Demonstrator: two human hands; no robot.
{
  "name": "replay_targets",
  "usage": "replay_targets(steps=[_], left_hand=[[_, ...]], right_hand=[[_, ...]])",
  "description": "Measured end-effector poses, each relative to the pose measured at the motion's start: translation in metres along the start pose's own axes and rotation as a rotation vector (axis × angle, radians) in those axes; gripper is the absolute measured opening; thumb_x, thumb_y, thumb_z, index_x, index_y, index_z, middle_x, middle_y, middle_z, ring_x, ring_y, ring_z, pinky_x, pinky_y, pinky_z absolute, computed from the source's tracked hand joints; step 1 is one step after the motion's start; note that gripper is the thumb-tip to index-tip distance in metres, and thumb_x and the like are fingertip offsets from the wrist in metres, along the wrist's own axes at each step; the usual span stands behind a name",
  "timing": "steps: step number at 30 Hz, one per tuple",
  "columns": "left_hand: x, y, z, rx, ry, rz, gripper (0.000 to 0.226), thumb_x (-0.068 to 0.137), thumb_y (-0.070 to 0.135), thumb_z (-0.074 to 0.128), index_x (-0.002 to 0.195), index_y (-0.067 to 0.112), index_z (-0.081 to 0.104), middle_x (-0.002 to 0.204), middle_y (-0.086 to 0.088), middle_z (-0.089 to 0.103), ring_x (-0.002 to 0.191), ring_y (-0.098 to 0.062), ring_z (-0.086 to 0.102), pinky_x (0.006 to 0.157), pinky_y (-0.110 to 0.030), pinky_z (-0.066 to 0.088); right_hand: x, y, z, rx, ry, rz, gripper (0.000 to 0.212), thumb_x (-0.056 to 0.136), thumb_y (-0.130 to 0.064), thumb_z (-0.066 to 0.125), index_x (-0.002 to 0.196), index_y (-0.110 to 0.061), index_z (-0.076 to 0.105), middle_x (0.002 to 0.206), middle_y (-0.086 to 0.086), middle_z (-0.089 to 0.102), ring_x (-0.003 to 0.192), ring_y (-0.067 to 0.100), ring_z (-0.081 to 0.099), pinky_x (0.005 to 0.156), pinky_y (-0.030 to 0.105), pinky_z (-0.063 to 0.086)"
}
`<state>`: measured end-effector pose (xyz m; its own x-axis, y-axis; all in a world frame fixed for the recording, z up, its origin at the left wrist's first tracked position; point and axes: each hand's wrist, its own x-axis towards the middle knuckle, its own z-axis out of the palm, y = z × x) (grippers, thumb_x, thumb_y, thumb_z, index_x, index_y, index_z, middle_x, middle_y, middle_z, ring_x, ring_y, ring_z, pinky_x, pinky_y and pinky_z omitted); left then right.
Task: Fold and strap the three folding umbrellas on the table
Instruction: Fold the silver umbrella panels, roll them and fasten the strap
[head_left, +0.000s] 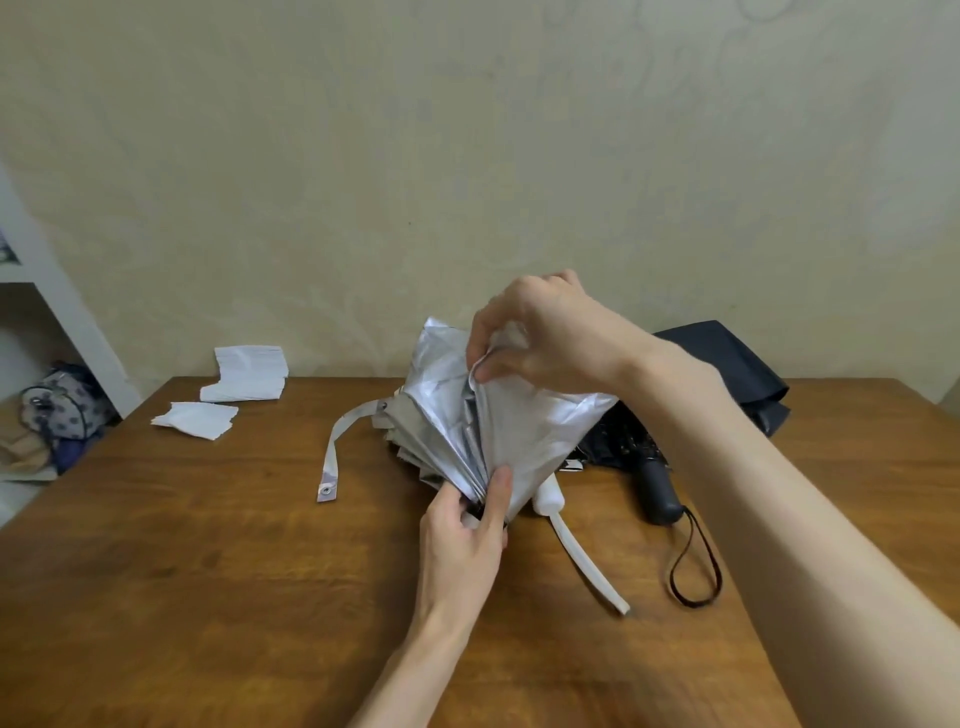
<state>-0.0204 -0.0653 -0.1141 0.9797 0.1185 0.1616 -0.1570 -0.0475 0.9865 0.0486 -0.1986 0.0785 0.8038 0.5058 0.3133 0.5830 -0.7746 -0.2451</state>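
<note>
Left hand (464, 535) gripped the silver umbrella (524, 431) at its gathered base, right hand (545, 332) pinched a pleat; any slack likely splayed the folds.

Canopy of black umbrella (727, 358) partly behind right forearm (753, 467); silver umbrella (519, 426) base hidden in left hand (462, 535).

Light is soft, even and rather dim with a warm cast; the wall (467, 156) reads flat, without hot spots. The silver umbrella (519, 431) shows mild sheen, not blown out, and faint diffuse shadows lie on the table (208, 571). Wide-angle bowing curves the table's edges; detail is slightly soft throughout.
</note>
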Motion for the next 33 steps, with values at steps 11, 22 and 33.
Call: replay_targets(steps=[11,22,33], left_hand=[[0.000,-0.002,0.000,0.030,0.121,0.003,0.051,0.085,0.065,0.067,0.091,0.014,0.066,0.062,-0.003,0.065,0.056,-0.023,0.062,0.057,-0.036,0.053],[0.001,-0.001,0.000,0.092,0.225,0.008,0.052,0.085,0.065,0.065,0.083,0.013,0.063,0.059,0.000,0.064,0.054,-0.018,0.064,0.061,-0.039,0.057],[0.001,0.004,0.001,0.088,0.243,-0.018,0.048,0.082,0.068,0.062,0.086,0.021,0.065,0.073,0.001,0.072,0.068,-0.015,0.072,0.067,-0.036,0.059]], right_hand=[[-0.019,-0.015,0.042,-0.058,0.356,-0.143,0.017,0.077,-0.034,0.082,0.093,-0.034,0.077,0.132,0.001,0.055,0.137,0.028,0.040,0.110,0.044,0.028],[-0.017,-0.021,0.053,-0.383,0.226,-0.072,0.013,0.073,-0.023,0.079,0.086,-0.027,0.079,0.131,0.006,0.060,0.135,0.036,0.049,0.101,0.049,0.031],[-0.011,-0.022,0.074,-0.197,0.423,-0.131,0.008,0.090,-0.020,0.075,0.087,-0.013,0.072,0.118,0.007,0.057,0.111,0.030,0.050,0.088,0.036,0.028]])
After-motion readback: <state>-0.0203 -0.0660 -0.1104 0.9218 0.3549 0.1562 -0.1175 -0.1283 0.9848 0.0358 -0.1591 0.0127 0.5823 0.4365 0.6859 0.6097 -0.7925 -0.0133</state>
